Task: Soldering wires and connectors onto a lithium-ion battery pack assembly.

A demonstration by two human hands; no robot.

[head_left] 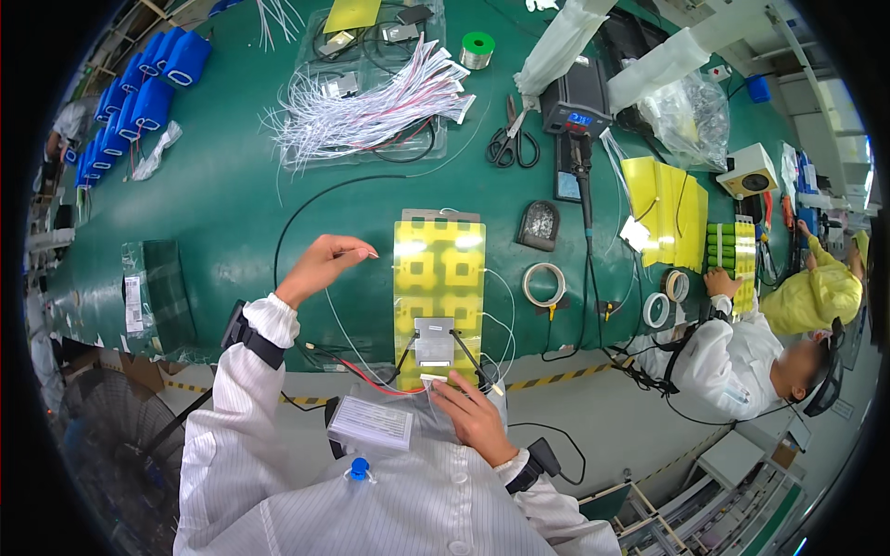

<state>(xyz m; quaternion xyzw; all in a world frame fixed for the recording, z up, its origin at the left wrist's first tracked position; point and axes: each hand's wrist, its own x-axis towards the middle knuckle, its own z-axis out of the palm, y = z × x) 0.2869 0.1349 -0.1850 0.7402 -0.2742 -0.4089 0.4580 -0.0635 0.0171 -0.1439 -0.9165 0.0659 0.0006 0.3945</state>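
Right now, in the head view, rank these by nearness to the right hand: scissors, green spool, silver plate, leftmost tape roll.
Nearest to the right hand first:
1. Silver plate: just ahead, slightly left.
2. Leftmost tape roll: ahead, to the right.
3. Scissors: well ahead, slightly right.
4. Green spool: farthest, near the picture's top.

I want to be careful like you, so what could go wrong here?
The loose white wires loop close to the right hand, so it might snag them. The yellow pack sits at the near edge of the green table, so a bump could perhaps tip it off.
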